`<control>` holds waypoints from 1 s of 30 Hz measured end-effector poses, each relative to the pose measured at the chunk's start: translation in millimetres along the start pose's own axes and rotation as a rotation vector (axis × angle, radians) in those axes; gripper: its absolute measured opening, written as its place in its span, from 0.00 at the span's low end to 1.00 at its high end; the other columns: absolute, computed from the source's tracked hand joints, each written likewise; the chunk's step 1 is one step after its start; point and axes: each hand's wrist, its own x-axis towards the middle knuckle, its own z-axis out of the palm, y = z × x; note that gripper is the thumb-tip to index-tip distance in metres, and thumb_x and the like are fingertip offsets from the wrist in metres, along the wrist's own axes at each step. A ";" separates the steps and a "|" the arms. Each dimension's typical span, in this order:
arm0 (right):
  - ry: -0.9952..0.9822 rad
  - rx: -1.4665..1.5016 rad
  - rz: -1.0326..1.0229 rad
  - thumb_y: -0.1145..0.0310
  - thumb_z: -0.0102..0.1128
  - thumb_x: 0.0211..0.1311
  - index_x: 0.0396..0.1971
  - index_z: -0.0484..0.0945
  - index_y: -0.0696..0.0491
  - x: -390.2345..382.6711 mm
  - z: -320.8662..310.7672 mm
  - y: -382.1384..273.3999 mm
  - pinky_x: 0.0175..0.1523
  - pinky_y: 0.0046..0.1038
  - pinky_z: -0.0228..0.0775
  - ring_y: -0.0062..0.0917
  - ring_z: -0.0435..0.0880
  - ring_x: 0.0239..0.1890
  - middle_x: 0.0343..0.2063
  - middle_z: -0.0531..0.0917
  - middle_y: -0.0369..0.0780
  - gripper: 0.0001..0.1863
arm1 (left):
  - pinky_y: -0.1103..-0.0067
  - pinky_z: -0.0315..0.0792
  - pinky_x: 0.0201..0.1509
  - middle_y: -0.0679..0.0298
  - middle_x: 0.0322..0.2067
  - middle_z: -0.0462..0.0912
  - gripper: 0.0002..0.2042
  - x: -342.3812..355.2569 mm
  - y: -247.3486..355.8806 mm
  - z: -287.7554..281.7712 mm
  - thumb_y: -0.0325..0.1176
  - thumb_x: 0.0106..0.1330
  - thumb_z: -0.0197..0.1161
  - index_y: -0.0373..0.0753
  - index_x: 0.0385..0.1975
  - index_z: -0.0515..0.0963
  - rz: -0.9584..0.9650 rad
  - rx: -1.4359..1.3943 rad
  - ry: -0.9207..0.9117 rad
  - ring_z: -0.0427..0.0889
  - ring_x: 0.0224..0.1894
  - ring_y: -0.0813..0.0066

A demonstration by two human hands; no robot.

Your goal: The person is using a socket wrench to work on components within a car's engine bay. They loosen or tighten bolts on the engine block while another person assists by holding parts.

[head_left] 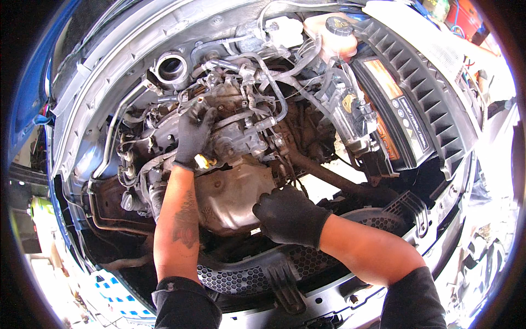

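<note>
My left hand (194, 131), in a black glove, rests on top of the engine (227, 104), with its fingers loosely apart among the hoses and nothing visible in them. Beside its wrist is the yellow dipstick handle (204, 162). My right hand (290, 216), gloved in black too, is closed in a fist by the right edge of the metal heat shield (233, 194). What its fingers grip, if anything, is hidden. Thin cables (287, 172) run down just above that hand.
On the right stands a battery (405, 109) beside a ribbed black plastic panel (416, 82). A coolant tank (331, 41) with a black cap sits at the back. The round open duct (171, 68) is back left. A black honeycomb grille (235, 278) crosses the front.
</note>
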 end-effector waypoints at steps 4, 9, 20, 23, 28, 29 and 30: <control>-0.086 -0.045 0.008 0.65 0.68 0.48 0.25 0.82 0.56 1.2 -7.8 -1.9 0.33 0.44 0.80 0.42 0.87 0.26 0.25 0.83 0.47 0.10 | 0.80 0.71 0.35 0.70 0.24 0.83 0.08 -2.6 1.0 1.7 0.31 0.67 0.70 0.32 0.30 0.82 -0.145 0.001 -0.002 0.73 0.27 0.85; -0.094 -0.057 -0.004 0.65 0.68 0.48 0.26 0.82 0.56 2.2 -7.8 -2.5 0.33 0.43 0.80 0.42 0.87 0.26 0.25 0.83 0.47 0.10 | 0.78 0.71 0.33 0.69 0.22 0.82 0.10 -1.7 10.2 1.7 0.33 0.66 0.72 0.32 0.28 0.82 -0.068 -0.038 0.016 0.73 0.26 0.82; -0.090 -0.057 0.001 0.65 0.69 0.48 0.26 0.82 0.56 1.6 -5.7 -1.4 0.34 0.43 0.79 0.42 0.87 0.27 0.25 0.83 0.47 0.10 | 0.76 0.76 0.41 0.59 0.34 0.89 0.14 -2.8 0.8 -2.1 0.37 0.62 0.76 0.31 0.37 0.84 -0.110 -0.046 -0.041 0.82 0.33 0.79; -0.077 -0.055 0.001 0.65 0.69 0.48 0.26 0.82 0.56 0.0 -5.7 0.3 0.34 0.43 0.79 0.42 0.87 0.27 0.25 0.83 0.47 0.10 | 0.76 0.76 0.44 0.59 0.37 0.89 0.09 1.6 12.8 -3.0 0.31 0.69 0.68 0.31 0.39 0.84 -0.376 0.339 -0.037 0.81 0.36 0.79; -0.116 -0.053 0.008 0.64 0.69 0.48 0.26 0.82 0.56 1.4 -9.7 -1.6 0.34 0.43 0.80 0.43 0.88 0.27 0.26 0.84 0.48 0.10 | 0.77 0.76 0.42 0.60 0.34 0.89 0.10 0.0 19.0 2.0 0.33 0.64 0.73 0.32 0.38 0.85 -0.146 0.091 0.035 0.82 0.35 0.79; -0.105 -0.055 0.000 0.64 0.69 0.48 0.26 0.82 0.56 2.1 -8.9 -2.1 0.34 0.43 0.80 0.43 0.88 0.27 0.26 0.84 0.48 0.10 | 0.77 0.75 0.41 0.60 0.34 0.89 0.12 -0.5 14.4 0.7 0.35 0.62 0.75 0.32 0.37 0.86 -0.118 0.022 0.016 0.82 0.35 0.79; -0.095 -0.056 -0.008 0.64 0.69 0.48 0.26 0.82 0.56 2.6 -7.2 -2.7 0.34 0.43 0.80 0.43 0.88 0.28 0.26 0.84 0.48 0.10 | 0.77 0.75 0.41 0.60 0.33 0.89 0.13 -0.9 10.0 -2.3 0.36 0.60 0.77 0.32 0.36 0.86 -0.090 -0.048 -0.003 0.82 0.35 0.79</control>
